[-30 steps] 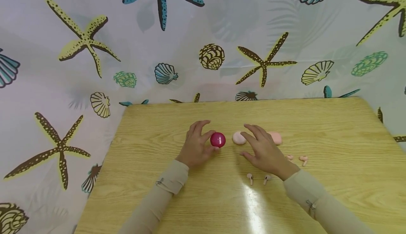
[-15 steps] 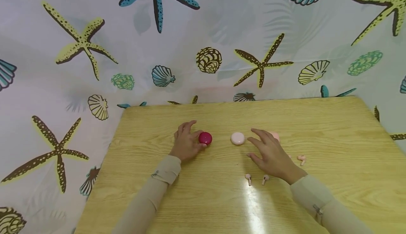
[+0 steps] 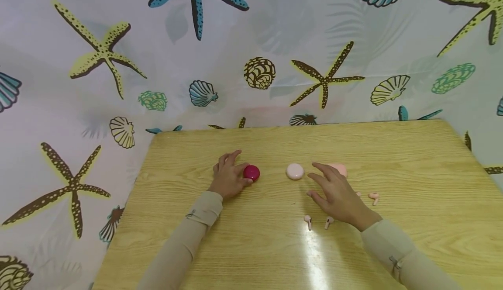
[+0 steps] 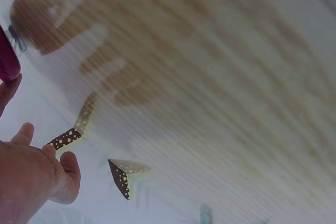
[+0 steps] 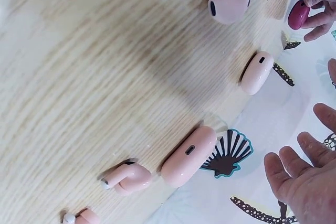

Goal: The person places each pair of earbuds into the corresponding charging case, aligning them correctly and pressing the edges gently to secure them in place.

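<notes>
Left hand [image 3: 228, 177]: fingers curled against magenta earbud case [image 3: 251, 172] on desk [image 3: 412, 159]. Right hand [image 3: 339, 196]: fingers spread, hovering near 2 pink earbuds [image 3: 318, 222].

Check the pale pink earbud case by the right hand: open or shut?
Shut. The pale pink earbud case lies as one closed rounded shell, no lid raised; four earbuds lie loose on the table.

A light wooden table [image 3: 412, 159] stands before a pale curtain [image 3: 243, 28] — printed with starfish and shells, blue, yellow and brown — hanging close behind its far edge.
</notes>
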Demonstrator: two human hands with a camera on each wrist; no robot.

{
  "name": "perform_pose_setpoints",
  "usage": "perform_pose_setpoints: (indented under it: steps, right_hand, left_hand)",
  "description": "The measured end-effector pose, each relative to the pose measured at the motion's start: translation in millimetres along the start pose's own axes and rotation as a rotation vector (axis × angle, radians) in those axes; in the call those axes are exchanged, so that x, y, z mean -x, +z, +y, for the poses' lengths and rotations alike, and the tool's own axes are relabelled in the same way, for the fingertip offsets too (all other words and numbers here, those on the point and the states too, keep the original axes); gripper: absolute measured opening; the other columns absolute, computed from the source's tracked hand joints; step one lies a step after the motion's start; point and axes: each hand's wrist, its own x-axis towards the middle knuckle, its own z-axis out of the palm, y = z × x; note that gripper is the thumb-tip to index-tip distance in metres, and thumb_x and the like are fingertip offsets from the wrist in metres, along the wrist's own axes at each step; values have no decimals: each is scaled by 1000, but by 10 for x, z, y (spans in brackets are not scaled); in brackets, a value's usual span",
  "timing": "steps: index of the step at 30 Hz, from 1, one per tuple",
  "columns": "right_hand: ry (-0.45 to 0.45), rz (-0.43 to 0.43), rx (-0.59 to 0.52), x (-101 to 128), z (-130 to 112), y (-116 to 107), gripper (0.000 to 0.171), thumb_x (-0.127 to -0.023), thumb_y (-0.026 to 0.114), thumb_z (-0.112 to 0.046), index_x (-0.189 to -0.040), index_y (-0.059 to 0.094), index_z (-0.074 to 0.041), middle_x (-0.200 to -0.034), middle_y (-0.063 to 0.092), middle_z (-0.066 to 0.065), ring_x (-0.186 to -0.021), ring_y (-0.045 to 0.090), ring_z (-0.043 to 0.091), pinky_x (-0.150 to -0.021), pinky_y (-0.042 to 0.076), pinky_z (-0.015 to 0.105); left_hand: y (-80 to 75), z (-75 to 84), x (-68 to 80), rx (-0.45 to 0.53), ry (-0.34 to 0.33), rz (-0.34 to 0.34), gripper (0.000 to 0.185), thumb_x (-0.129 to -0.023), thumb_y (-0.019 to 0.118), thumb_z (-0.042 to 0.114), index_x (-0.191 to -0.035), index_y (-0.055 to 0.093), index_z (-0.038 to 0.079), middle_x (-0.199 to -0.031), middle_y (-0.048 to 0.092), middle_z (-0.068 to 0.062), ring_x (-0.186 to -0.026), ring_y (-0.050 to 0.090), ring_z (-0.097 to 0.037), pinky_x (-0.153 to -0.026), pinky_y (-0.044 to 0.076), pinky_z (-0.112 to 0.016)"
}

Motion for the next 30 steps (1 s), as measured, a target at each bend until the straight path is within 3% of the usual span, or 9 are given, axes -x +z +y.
perform_pose_setpoints:
  steps: [12,24,30]
  right_hand:
    - [1,15,-11,28,1,15,47,-72,79,-10,-112,62,7,-128,54,30,-114,54,44,-89,48,57]
    - [3,19,-18,61,22,29,46,-74,78,-11,-113,62,6,-128,54,29,-115,54,44,-90,47,57]
    - [-14,28,-28,76,39,31,39,-85,71,-19,-113,61,6,-128,54,30,-114,54,45,-90,47,57]
  left_hand:
    - [69,-71,18,20,-3,39,44,-80,76,36,-119,67,19,-153,34,-8,-137,26,-39,-103,28,-62]
    - [27,-36,8,48,-67,-30,48,-80,75,39,-123,65,20,-156,30,-2,-141,23,-35,-108,25,-61]
    - [6,-33,-1,37,-77,-66,54,-81,74,40,-127,61,16,-157,27,-4,-142,22,-36,-108,25,-62]
